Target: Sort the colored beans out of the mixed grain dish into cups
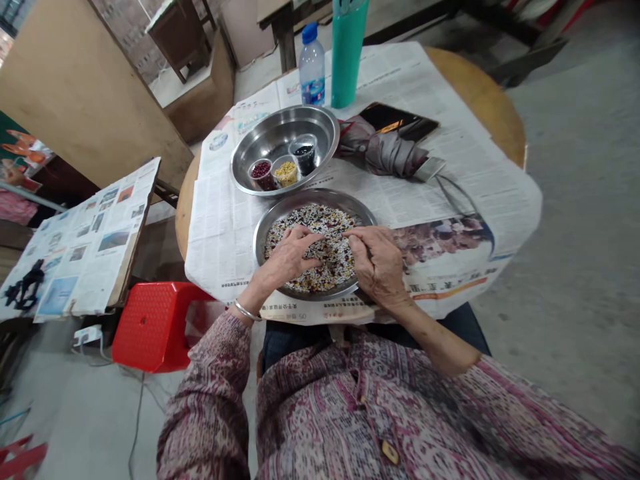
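A shallow steel plate point(315, 195) holds a layer of mixed white, dark and reddish grains point(320, 230) on the newspaper in front of me. My left hand point(287, 257) rests in the grains with its fingers spread, and a metal bangle point(247, 311) circles that wrist. My right hand point(377, 263) lies at the plate's right side, fingertips gathered down among the grains. Whether those fingertips pinch anything is hidden. Behind the plate, a larger steel bowl point(320, 120) holds several small cups: red beans point(262, 171), yellow grains point(287, 173) and black grains point(305, 159).
Newspaper point(450, 180) covers a round wooden table point(480, 87). On it lie a water bottle point(311, 67), green flask point(346, 53), phone point(400, 120) and folded grey umbrella point(385, 152). A red plastic stool point(157, 327) stands at lower left, beside a newspaper-covered board point(85, 247).
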Demonstrator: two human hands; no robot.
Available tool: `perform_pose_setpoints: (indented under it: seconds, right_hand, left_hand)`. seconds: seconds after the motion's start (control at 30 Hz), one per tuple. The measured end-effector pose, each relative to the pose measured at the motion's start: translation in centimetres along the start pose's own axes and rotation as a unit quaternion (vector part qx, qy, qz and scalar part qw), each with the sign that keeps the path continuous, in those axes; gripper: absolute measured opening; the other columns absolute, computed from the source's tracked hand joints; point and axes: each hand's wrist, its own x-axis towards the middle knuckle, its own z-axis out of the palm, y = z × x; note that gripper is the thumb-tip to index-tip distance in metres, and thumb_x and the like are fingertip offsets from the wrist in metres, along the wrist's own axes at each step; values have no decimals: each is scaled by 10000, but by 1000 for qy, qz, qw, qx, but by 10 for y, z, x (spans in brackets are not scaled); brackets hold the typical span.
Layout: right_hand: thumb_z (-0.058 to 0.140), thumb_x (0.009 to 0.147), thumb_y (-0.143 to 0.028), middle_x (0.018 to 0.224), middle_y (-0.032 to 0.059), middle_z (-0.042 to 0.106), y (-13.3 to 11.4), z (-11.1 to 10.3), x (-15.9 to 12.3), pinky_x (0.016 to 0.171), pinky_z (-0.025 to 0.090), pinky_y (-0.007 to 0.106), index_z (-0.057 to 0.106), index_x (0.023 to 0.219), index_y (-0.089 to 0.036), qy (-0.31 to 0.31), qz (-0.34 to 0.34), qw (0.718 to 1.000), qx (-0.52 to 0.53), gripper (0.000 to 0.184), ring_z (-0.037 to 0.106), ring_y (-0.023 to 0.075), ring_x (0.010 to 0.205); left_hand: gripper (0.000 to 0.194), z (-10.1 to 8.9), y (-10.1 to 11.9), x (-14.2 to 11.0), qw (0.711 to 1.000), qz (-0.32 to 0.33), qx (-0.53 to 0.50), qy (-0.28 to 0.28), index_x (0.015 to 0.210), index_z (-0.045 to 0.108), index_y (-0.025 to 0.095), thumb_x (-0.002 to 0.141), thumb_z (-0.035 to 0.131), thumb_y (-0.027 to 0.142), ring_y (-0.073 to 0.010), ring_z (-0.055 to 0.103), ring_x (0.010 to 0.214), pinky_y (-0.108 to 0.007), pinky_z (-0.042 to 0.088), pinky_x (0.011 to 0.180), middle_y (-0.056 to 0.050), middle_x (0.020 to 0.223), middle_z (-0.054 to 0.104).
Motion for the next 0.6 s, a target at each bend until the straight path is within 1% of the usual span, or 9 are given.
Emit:
perform_pose_setpoints:
  seconds: [0.1, 0.2, 0.27, 0.37, 0.47, 0.53, 0.6]
  right_hand:
    - [473, 1011, -299, 939, 69, 746, 0, 0, 0, 894, 510, 429, 694, 955, -235, -2, 0, 1000, 1, 236, 662, 244, 925]
    - [474, 1009, -298, 934, 66, 744, 0, 0, 0, 895, 509, 430, 697, 950, -239, 0, 0, 1000, 5, 237, 661, 246, 927]
    - [477, 1006, -300, 930, 67, 745, 0, 1, 0, 891, 510, 430, 697, 941, -238, 3, 1, 1000, 5, 237, 660, 246, 922]
    - [478, 998, -306, 921, 62, 743, -2, 1, 1, 885, 511, 435, 692, 924, -241, 3, 7, 1000, 3, 235, 658, 244, 912]
    - [479, 985, -301, 913, 52, 739, -3, 0, 1, 885, 514, 446, 688, 914, -254, -8, 17, 1000, 2, 226, 657, 244, 912]
    - [480, 980, -295, 914, 51, 739, -4, -1, 2, 885, 516, 449, 688, 911, -262, -15, 19, 1000, 0, 221, 656, 246, 918]
    - [482, 979, -294, 912, 52, 741, -4, -2, 2, 888, 515, 452, 688, 908, -267, -18, 19, 1000, 0, 219, 658, 249, 921]
  left_hand:
    - [258, 7, 6, 11, 999, 8, -27, -23, 1135, 681, 214, 899, 633, 120, -210, 628, 1066, -407, 542, 1023, -53, 1094, 628]
    - [219, 8, 12, 19, 999, -8, -26, -18, 1002, 705, 176, 878, 580, 46, -200, 656, 1012, -388, 532, 1025, -50, 982, 680]
    - [210, 3, 12, 16, 999, -30, -23, -1, 956, 702, 171, 865, 578, 28, -192, 664, 1002, -378, 520, 1037, -48, 957, 700]
    - [198, -10, 9, -3, 998, -53, -16, 19, 940, 689, 183, 876, 570, 38, -175, 665, 956, -368, 531, 1007, -38, 951, 707]
    - [162, -23, 7, -30, 997, -72, -2, -7, 921, 678, 194, 900, 570, 76, -167, 658, 918, -364, 543, 980, -29, 937, 697]
    - [126, -29, 9, -45, 995, -97, 34, -17, 908, 670, 199, 915, 583, 107, -181, 644, 947, -387, 534, 995, -32, 947, 678]
    - [39, -32, 11, -52, 989, -126, 75, -14, 902, 660, 193, 907, 642, 158, -208, 622, 1003, -422, 523, 1012, -51, 1013, 649]
